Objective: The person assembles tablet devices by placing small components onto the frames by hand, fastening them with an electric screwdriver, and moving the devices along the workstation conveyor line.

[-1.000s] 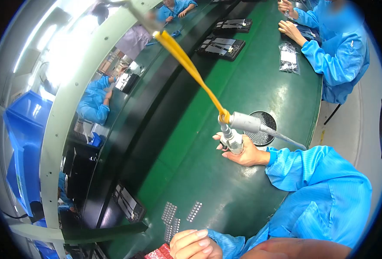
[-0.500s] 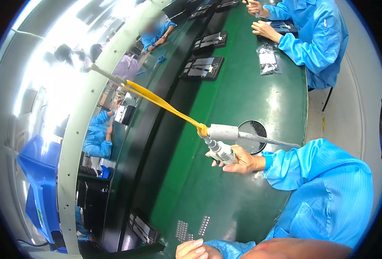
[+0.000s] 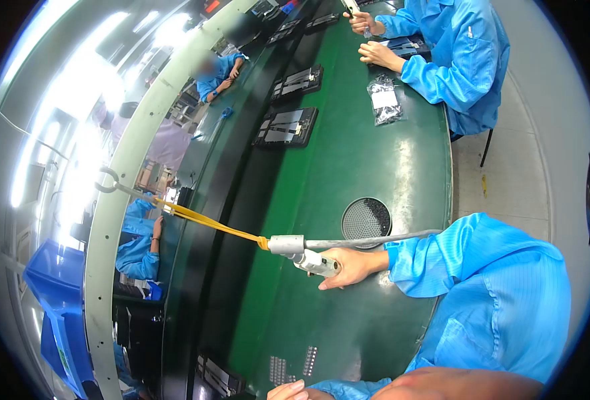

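My right hand (image 3: 349, 267) is closed around a white powered screwdriver (image 3: 320, 264) above the green table; its bit is hidden. A grey collar (image 3: 287, 245) tops the tool, with a grey cable (image 3: 368, 242) running back over my wrist. From the collar a yellow rubber band (image 3: 215, 225) stretches to a metal hook (image 3: 111, 183). At the bottom edge my left hand (image 3: 289, 392) shows only partly, fingers pressed together; what they hold, if anything, is out of frame. Near it lie two sheets of small parts (image 3: 278, 369), (image 3: 310, 361).
A round tray of small dark parts (image 3: 367, 222) sits beyond my right wrist. Black device housings (image 3: 286, 127) line the dark conveyor strip (image 3: 231, 200). A co-worker in blue (image 3: 451, 60) works farther along, near a bag of parts (image 3: 384, 100). Blue bins (image 3: 55, 287) stand behind the pale rail (image 3: 98, 293).
My right hand and the screwdriver have moved left and down in view, away from the round tray. The rubber band slants less steeply. The whole view has shifted slightly.
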Motion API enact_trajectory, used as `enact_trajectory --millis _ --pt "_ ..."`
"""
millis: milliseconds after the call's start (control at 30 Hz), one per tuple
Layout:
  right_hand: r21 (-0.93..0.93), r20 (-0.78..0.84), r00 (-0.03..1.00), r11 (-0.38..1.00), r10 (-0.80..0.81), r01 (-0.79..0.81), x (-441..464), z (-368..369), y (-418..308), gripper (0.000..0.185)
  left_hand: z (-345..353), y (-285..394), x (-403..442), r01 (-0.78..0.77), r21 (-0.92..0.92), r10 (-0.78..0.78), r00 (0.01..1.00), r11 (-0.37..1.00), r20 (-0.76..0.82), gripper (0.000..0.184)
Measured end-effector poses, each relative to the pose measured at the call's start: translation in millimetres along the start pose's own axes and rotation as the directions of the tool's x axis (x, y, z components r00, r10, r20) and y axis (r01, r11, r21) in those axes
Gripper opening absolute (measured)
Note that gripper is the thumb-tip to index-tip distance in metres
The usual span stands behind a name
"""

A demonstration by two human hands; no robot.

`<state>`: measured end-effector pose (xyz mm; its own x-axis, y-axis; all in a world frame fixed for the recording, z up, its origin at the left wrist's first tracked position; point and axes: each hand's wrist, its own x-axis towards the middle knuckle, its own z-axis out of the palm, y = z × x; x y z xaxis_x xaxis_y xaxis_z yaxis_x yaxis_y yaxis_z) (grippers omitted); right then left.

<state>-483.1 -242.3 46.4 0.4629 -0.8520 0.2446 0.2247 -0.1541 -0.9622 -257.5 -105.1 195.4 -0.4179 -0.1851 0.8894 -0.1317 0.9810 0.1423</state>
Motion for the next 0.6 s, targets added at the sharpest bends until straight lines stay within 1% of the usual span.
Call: enact_trajectory --millis 33,67,167,233,267,367,400,467,533,600 --pt "-0.071 0.016 1.0 0.997 -0.006 0.007 -1 -2 -9 0.034 -1 -1 2 -0.004 -0.018 0.005 0.999 1.0 0.036 0.019" --pt "-0.035 0.018 1.0 0.999 0.015 -0.014 -2 -1 -15 0.034 -2 0 2 0.0 -0.025 0.001 0.999 1.0 0.047 0.019" --pt "-0.001 -0.063 0.998 1.0 0.006 -0.006 -3 4 -5 0.035 -6 -2 3 -0.001 -0.041 0.004 0.996 0.999 0.085 0.02" --pt "-0.018 0.034 0.999 1.0 0.001 0.0 -2 -3 -8 0.04 -9 -4 3 -0.005 -0.052 0.012 0.992 0.999 0.123 0.021" --pt "-0.023 0.081 0.997 1.0 0.001 0.001 -3 -4 -11 0.042 -8 -1 5 0.017 -0.046 -0.012 0.992 0.999 0.125 0.022" --pt "0.012 0.082 0.985 0.988 -0.154 0.154 -4 -2 -16 0.046 -9 0 4 0.018 -0.046 -0.011 0.989 0.999 0.145 0.022" --pt "-0.007 0.093 0.994 0.998 -0.064 0.065 -5 -3 -18 0.055 -6 0 3 0.018 -0.038 -0.014 0.994 0.999 0.109 0.022" --pt "-0.017 0.025 0.997 0.997 -0.071 0.071 -1 2 6 0.05 3 2 0 0.024 -0.02 -0.023 0.999 1.0 0.039 0.021" --pt "-0.027 0.015 0.999 0.999 -0.046 0.047 0 5 12 0.043 0 6 1 0.037 -0.003 -0.037 0.997 0.999 0.069 0.021" --pt "-0.023 0.06 0.998 0.999 0.025 -0.023 -2 -2 -1 0.033 -1 7 7 0.076 0.006 -0.076 0.994 0.997 0.084 0.02"
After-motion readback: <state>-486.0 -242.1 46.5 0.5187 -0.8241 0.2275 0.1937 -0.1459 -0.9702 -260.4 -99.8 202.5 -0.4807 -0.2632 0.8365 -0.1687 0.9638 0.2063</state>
